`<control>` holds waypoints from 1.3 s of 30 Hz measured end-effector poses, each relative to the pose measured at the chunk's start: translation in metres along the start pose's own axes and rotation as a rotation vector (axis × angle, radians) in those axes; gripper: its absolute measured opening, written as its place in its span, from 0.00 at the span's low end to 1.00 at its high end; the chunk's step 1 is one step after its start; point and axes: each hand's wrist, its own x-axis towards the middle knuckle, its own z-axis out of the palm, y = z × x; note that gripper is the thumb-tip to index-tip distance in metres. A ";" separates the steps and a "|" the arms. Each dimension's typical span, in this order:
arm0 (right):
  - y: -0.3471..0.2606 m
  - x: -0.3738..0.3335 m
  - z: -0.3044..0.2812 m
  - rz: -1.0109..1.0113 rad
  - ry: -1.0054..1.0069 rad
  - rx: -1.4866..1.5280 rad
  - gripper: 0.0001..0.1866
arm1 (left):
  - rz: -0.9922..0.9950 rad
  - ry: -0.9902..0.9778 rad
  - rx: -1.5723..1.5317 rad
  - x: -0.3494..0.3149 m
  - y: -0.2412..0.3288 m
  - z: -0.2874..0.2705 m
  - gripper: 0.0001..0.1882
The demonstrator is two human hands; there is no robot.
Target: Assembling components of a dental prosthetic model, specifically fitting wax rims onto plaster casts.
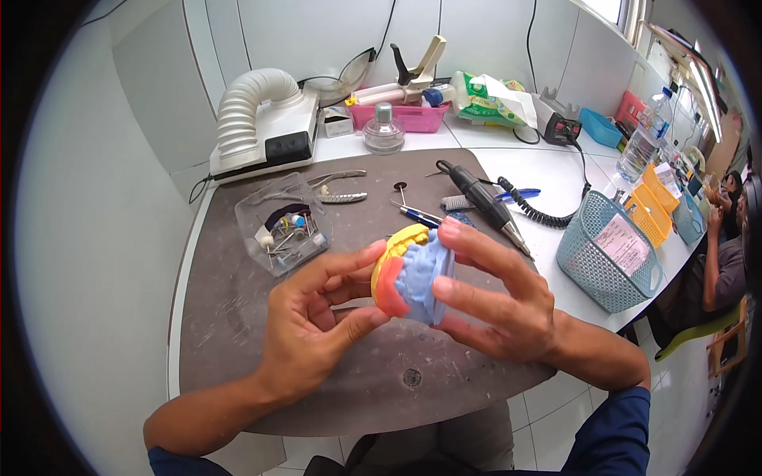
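Observation:
Above the middle of the worktop, both my hands hold a pair of dental models pressed together. The blue dental model (421,279) faces right, its outer side within the fingers of my right hand (512,309). On the left is the yellow dental model (406,239), with a pink gum-coloured piece (389,289) along its lower part. My left hand (305,325) pinches that yellow and pink side between thumb and fingers. How the teeth meet inside is partly hidden.
Behind the models lie a rotary handpiece (484,198), pliers (345,197) and a clear box (252,238) of small burs. A glass burner (384,136), a pink basket (421,119) and a hose unit (262,103) stand farther back. At right are a blue basket (591,254) and another person (718,278).

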 end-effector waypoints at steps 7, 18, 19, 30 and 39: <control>0.000 -0.002 -0.002 -0.173 0.067 -0.018 0.28 | 0.217 -0.067 0.092 -0.006 0.002 0.003 0.29; 0.005 -0.010 0.007 -0.379 0.182 -0.177 0.32 | 0.257 -0.064 0.356 -0.009 0.013 0.003 0.30; 0.005 -0.010 0.008 -0.377 0.178 -0.178 0.32 | 0.283 -0.075 0.404 -0.008 0.016 0.004 0.30; 0.003 -0.009 0.008 -0.400 0.209 -0.168 0.31 | 0.414 -0.066 0.471 -0.009 0.018 0.009 0.31; 0.006 -0.010 0.015 -0.410 0.260 -0.159 0.31 | 0.442 -0.043 0.510 -0.010 0.018 0.011 0.30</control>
